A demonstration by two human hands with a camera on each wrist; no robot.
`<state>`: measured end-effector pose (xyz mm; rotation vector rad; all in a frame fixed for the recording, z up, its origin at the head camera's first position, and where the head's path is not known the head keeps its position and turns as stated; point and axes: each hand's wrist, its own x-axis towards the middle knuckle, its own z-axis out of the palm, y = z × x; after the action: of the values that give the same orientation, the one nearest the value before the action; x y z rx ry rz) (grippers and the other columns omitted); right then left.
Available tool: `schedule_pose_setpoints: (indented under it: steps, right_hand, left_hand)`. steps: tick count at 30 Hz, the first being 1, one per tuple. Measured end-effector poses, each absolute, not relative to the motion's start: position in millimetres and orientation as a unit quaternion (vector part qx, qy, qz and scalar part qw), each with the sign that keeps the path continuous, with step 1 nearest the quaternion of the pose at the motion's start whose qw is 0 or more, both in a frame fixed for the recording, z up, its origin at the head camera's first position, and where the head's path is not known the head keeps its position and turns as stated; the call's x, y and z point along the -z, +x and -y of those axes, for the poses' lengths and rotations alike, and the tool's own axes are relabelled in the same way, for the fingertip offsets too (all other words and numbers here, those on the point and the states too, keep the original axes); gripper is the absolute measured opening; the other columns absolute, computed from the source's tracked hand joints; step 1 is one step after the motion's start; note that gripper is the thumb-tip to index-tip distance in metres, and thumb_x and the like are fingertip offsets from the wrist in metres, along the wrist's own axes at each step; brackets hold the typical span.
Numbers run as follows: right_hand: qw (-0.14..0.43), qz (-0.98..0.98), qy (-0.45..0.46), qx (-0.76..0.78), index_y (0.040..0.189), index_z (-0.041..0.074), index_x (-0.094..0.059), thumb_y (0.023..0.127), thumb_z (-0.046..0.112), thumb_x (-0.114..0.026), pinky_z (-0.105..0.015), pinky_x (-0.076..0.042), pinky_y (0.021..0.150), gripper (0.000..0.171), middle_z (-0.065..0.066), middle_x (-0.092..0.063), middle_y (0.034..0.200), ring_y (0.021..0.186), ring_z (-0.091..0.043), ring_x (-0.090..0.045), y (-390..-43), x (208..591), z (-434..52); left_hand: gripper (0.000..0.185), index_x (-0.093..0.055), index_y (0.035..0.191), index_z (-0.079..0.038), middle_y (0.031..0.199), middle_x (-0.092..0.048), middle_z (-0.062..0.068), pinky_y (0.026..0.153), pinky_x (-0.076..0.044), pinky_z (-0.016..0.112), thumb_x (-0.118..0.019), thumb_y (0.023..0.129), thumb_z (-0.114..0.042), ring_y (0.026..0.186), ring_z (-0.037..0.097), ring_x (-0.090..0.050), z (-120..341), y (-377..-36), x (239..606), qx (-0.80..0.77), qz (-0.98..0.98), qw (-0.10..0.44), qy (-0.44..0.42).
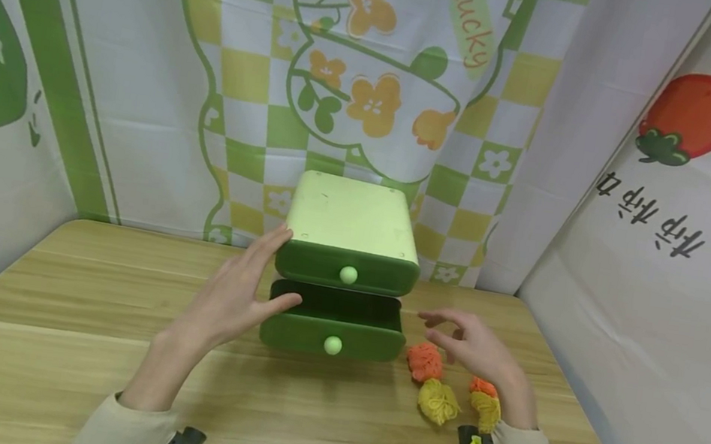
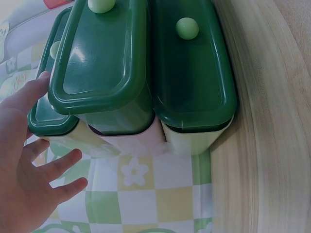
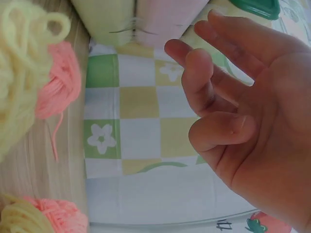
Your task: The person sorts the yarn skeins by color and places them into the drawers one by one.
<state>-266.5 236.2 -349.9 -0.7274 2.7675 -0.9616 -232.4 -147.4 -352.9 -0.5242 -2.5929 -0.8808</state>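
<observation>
Plastic, by the look of it: the drawer box at the far middle of the table is probably light and stiff with smooth, slightly slippery faces, so it may slide if a drawer is tugged without a steadying hand on its side. It has a pale green top and shell and 2 dark green drawers, each with a round pale knob. The lower drawer stands pulled out toward the near side; the upper drawer is closed. The lower knob looks like the natural place for a pinch grip.

The left hand lies with straight fingers against the box's left side, fingertips near the upper drawer's corner, holding nothing. The right hand hovers just right of the box, fingers loose and slightly curled, empty.

Yarn bundles lie under and beside that hand: an orange bundle, a yellow bundle, and a 3rd bundle in orange and yellow. They look soft, very light and squashable, easy to take in a gentle pinch around the middle, though loose strands might snag.
</observation>
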Motion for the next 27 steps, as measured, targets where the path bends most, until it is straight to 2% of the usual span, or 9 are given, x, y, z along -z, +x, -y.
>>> schedule_pose_setpoints:
  steps: [4, 8, 24, 27]
  right_hand:
    - [0.060, -0.915, -0.248, 0.313, 0.137, 0.006, -0.058, 0.100, 0.020, -0.060, -0.033, -0.054, 0.055, 0.040, -0.023, -0.061, 0.131, 0.057, -0.015, -0.058, -269, 354, -241]
    - [0.059, -0.912, -0.258, 0.312, 0.137, 0.002, -0.057, 0.099, 0.019, -0.061, -0.028, -0.053, 0.055, 0.042, -0.025, -0.061, 0.130, 0.059, -0.015, -0.059, -272, 358, -244]
    - [0.097, -0.910, -0.248, 0.318, 0.142, 0.005, -0.053, 0.099, 0.022, -0.061, -0.030, -0.053, 0.058, 0.048, -0.027, -0.055, 0.136, 0.060, -0.012, -0.057, -278, 371, -250]
    - [0.105, -0.912, -0.242, 0.315, 0.143, 0.006, -0.052, 0.097, 0.020, -0.062, -0.031, -0.054, 0.063, 0.049, -0.026, -0.053, 0.140, 0.071, -0.016, -0.061, -279, 374, -249]
  left_hand:
    - [0.093, -0.012, 0.160, -0.028, 0.167, -0.017, 0.003, 0.114, -0.024, 0.070, -0.069, 0.091, -0.050, 0.150, 0.033, -0.026, 148, -232, 353, 0.313, 0.915, 0.176, -0.186]
    - [0.092, -0.012, 0.160, -0.028, 0.167, -0.018, 0.004, 0.114, -0.025, 0.070, -0.068, 0.091, -0.051, 0.150, 0.033, -0.026, 148, -233, 353, 0.313, 0.914, 0.176, -0.187]
    - [0.093, -0.012, 0.161, -0.028, 0.167, -0.018, 0.004, 0.112, -0.026, 0.070, -0.070, 0.091, -0.047, 0.150, 0.035, -0.027, 147, -232, 353, 0.312, 0.916, 0.175, -0.183]
    - [0.092, -0.011, 0.160, -0.029, 0.167, -0.018, 0.004, 0.112, -0.026, 0.071, -0.070, 0.091, -0.046, 0.149, 0.036, -0.028, 148, -232, 353, 0.315, 0.915, 0.173, -0.183]
